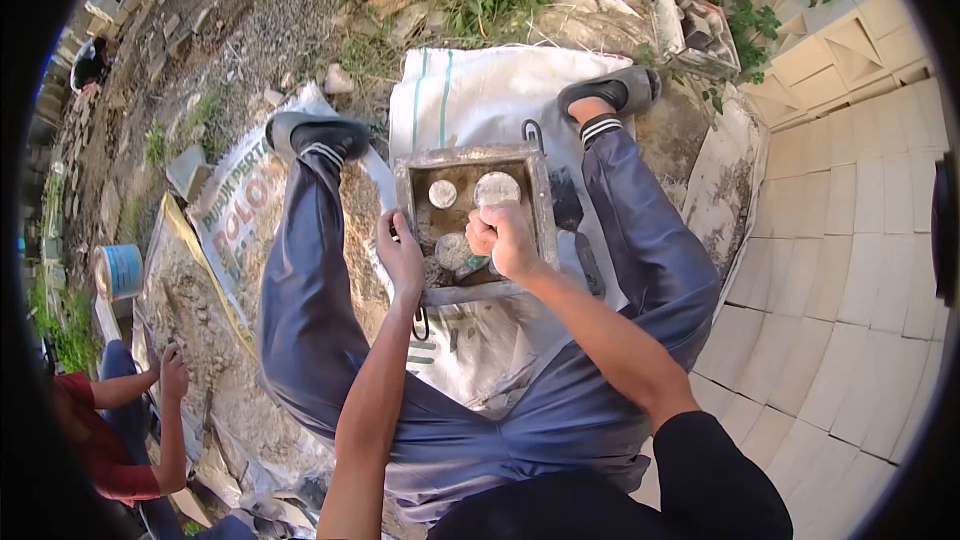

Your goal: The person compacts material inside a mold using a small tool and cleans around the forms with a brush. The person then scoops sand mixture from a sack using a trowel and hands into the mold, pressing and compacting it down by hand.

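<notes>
Between my legs lies a cement-caked rectangular mould frame [465, 154] with dark metal loops at two corners. Inside it are a small round pale disc [442, 194], a larger pale disc [497, 188], and a round grey-crusted piece [455, 251] low in the middle. My left hand [402, 258] is at the frame's left side, its fingers curled against the rim. Over the frame's inside, at the right, my right hand [508, 243] is closed in a fist. Whatever that fist holds, if anything, is hidden by the fingers.
White woven sacks [480, 90] lie under and around the frame. Pale blocks [820, 270] are stacked on the right. A crate [695, 32] stands upper right, a blue-white bucket [121, 271] at left. Another person in a red sleeve [135, 481] sits lower left.
</notes>
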Demonstrator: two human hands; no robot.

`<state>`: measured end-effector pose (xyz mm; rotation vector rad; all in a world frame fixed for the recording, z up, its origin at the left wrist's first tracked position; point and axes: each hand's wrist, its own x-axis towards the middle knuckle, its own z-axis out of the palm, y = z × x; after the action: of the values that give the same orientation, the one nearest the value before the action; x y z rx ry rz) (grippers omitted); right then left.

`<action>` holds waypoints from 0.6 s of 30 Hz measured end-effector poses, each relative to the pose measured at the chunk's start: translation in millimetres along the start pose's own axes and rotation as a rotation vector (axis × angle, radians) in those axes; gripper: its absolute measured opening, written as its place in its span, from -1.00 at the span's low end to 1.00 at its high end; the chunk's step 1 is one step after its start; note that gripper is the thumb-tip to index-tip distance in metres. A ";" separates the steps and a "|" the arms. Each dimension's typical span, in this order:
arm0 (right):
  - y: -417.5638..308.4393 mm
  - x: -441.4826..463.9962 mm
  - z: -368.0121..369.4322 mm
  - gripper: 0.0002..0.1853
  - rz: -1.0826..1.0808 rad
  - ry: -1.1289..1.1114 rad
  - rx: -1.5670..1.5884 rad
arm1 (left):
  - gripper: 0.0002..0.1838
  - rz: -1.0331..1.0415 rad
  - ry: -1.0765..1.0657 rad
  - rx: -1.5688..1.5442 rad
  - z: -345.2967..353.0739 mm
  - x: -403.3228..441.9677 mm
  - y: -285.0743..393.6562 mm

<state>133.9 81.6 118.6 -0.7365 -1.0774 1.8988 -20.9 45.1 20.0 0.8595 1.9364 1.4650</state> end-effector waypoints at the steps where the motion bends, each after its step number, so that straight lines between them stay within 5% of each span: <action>1: -6.4 -2.2 0.8 -0.55 0.006 0.108 0.055 | -0.78 0.213 0.137 0.196 -1.0 -9.6 7.3; 2: -12.8 -2.8 -3.3 -0.55 0.014 0.209 0.106 | -0.81 0.427 0.282 0.384 -3.0 -16.9 11.1; 4: -46.1 -16.1 -6.5 -0.54 -0.129 0.242 0.246 | -0.78 0.570 0.179 0.460 -11.4 -28.4 9.3; 6: -80.0 -28.8 -15.1 -0.53 -0.225 0.159 0.279 | -0.71 0.813 -0.496 0.447 -11.8 -38.7 11.4; 9: -106.4 -45.2 -31.6 -0.51 -0.323 0.154 0.143 | -0.66 0.912 -0.722 0.543 3.2 -44.1 29.0; 18: -81.5 -88.7 -70.1 -0.49 -0.415 0.384 0.164 | -0.61 0.937 -0.780 0.577 14.1 -44.4 17.4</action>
<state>262.9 58.4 166.0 -0.6862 -0.7519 1.4017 20.8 23.0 35.7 2.3912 1.3451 0.6847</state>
